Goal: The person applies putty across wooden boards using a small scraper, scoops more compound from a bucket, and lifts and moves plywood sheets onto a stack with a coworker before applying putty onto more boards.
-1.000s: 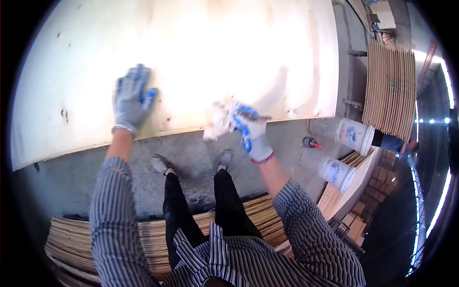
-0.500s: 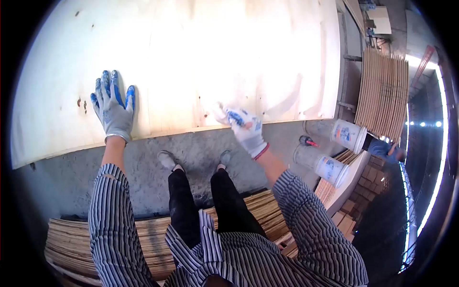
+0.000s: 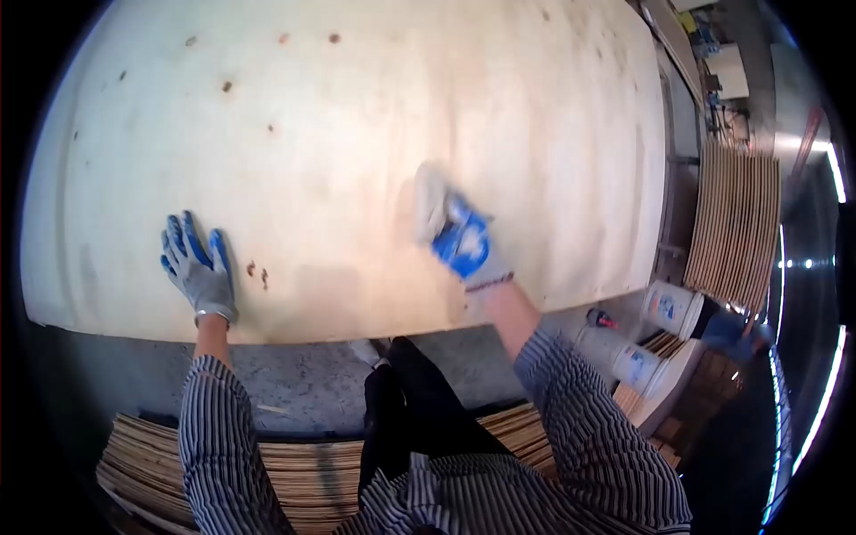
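A large pale plywood sheet (image 3: 357, 134) with brown knots lies in front of me. My left hand (image 3: 196, 266), in a grey glove with blue fingers, rests flat on it near the front edge, fingers spread. Farther right, my right hand (image 3: 462, 239) is over the sheet, its glove showing a large blue patch. The fingers look closed around a pale grey-white piece (image 3: 432, 196), blurred by motion. I cannot tell whether this is a folded cloth, a sanding piece or part of the glove.
Stacked boards (image 3: 736, 227) stand to the right beyond the sheet. White buckets (image 3: 670, 308) are near its right corner, beside a small red-and-black object (image 3: 602, 318) on the floor. Another board stack (image 3: 303, 468) lies behind my legs. A person (image 3: 733, 334) is at far right.
My right hand has moved from the sheet's front edge inward over its surface. My left hand stays flat but lies left of the dark knots now. The view has shifted, and I stand closer to the sheet.
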`<state>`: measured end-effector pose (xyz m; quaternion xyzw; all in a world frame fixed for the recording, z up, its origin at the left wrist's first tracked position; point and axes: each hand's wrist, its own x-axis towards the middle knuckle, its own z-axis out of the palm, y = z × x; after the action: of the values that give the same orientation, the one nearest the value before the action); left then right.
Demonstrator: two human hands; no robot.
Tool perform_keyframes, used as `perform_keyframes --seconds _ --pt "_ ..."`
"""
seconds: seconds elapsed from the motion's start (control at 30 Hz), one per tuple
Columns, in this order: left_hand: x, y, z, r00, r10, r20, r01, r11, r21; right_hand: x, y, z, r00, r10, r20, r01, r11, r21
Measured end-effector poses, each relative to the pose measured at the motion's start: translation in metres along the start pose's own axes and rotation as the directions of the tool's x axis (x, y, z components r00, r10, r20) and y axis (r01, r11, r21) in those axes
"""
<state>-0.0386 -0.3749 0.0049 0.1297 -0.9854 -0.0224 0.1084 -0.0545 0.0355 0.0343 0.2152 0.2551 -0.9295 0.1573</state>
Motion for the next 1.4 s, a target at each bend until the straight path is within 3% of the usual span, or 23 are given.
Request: perform_keyframes --seconds 0.1,0.17,0.23,0.27,0.3,0.33,0.37,0.4,0.43,0.5,0.53,0.63,0.77,0.83,0.87,0.93,1.03,1.1,1.23,1.3,1.33,1.4 --pt "-0.020 0.011 -0.007 0.999 -0.022 0.042 0.023 0.999 -0.030 0.082 -0.055 0.048 0.981 -0.123 0.151 0.128 0.992 -0.019" --pt "-0.041 0.007 -0.009 0.998 -0.017 0.062 0.019 1.000 -0.025 0.138 -0.077 0.023 0.980 -0.128 0.155 0.128 0.992 0.007" --pt "-0.055 0.004 -0.016 0.995 -0.015 0.100 0.015 1.000 -0.006 0.184 -0.092 0.016 0.971 -0.200 0.127 0.226 0.942 -0.246" --pt "-0.059 0.005 -0.018 0.991 -0.024 0.129 0.026 1.000 -0.011 0.204 -0.103 0.020 0.930 -0.366 -0.030 0.302 0.809 -0.504" --pt "-0.060 0.007 -0.021 0.987 -0.033 0.158 0.036 0.999 -0.017 0.220 -0.113 0.028 0.827 -0.547 -0.129 0.292 0.614 -0.734" --pt "-0.058 0.009 -0.022 0.985 -0.038 0.169 0.039 0.999 -0.008 0.234 -0.123 0.040 0.830 -0.543 -0.131 0.287 0.615 -0.734" --pt "-0.055 0.012 -0.023 0.984 -0.041 0.172 0.042 0.999 -0.006 0.247 -0.131 0.056 0.771 -0.632 0.077 0.323 0.285 -0.903" --pt "-0.051 0.014 -0.023 0.985 -0.037 0.170 0.042 0.999 -0.025 0.256 -0.137 0.063 0.710 -0.636 0.303 0.325 -0.086 -0.942" --pt "-0.047 0.016 -0.023 0.985 -0.034 0.168 0.042 0.998 -0.044 0.261 -0.142 0.064 0.714 -0.632 0.301 0.323 -0.085 -0.943" --pt "-0.044 0.018 -0.023 0.983 -0.038 0.179 0.048 0.998 -0.049 0.265 -0.147 0.062 0.830 -0.467 0.306 0.197 -0.269 -0.943" --pt "-0.044 0.019 -0.023 0.983 -0.044 0.176 0.054 0.997 -0.047 0.256 -0.140 0.063 0.833 -0.462 0.305 0.196 -0.269 -0.943" --pt "-0.047 0.015 -0.023 0.983 -0.041 0.178 0.050 0.998 -0.047 0.179 -0.105 0.042 0.921 -0.224 0.320 0.292 -0.148 -0.945" --pt "-0.049 0.014 -0.023 0.987 -0.031 0.159 0.041 0.997 -0.059 0.049 -0.052 0.051 0.935 -0.050 0.352 0.300 -0.418 -0.857" --pt "-0.045 0.015 -0.020 0.988 -0.018 0.150 0.027 0.998 -0.059 0.003 -0.027 0.041 0.887 0.017 0.461 0.433 -0.375 -0.819" --pt "-0.039 0.018 -0.019 0.992 -0.022 0.125 0.029 0.998 -0.057 -0.017 -0.016 0.035 0.892 0.014 0.452 0.424 -0.373 -0.825" --pt "-0.025 0.022 -0.014 0.997 -0.029 0.071 0.033 0.998 -0.058 -0.048 0.006 0.024 0.780 0.085 0.620 0.588 -0.439 -0.680" --pt "-0.011 0.023 -0.009 0.998 -0.036 0.061 0.038 0.999 -0.032 -0.103 0.054 0.016 0.846 0.015 0.534 0.497 -0.388 -0.776" --pt "-0.005 0.020 0.003 1.000 -0.004 0.030 0.005 1.000 -0.028 -0.128 0.087 -0.008 0.868 0.005 0.496 0.449 -0.431 -0.782" --pt "0.007 0.027 0.013 1.000 -0.012 0.005 0.012 1.000 -0.014 -0.139 0.099 0.003 0.815 -0.103 0.571 0.487 -0.412 -0.770" --pt "0.008 0.025 0.014 1.000 -0.023 0.011 0.023 1.000 0.007 -0.136 0.092 0.013 0.954 -0.227 0.195 0.194 -0.025 -0.981" --pt "0.008 0.025 0.012 0.999 -0.032 0.030 0.031 0.999 0.033 -0.131 0.086 0.019 0.954 -0.229 0.194 0.193 -0.026 -0.981" --pt "0.005 0.021 0.011 0.999 -0.028 0.031 0.027 0.999 0.047 -0.106 0.069 0.029 0.881 -0.466 -0.085 0.219 0.560 -0.799"
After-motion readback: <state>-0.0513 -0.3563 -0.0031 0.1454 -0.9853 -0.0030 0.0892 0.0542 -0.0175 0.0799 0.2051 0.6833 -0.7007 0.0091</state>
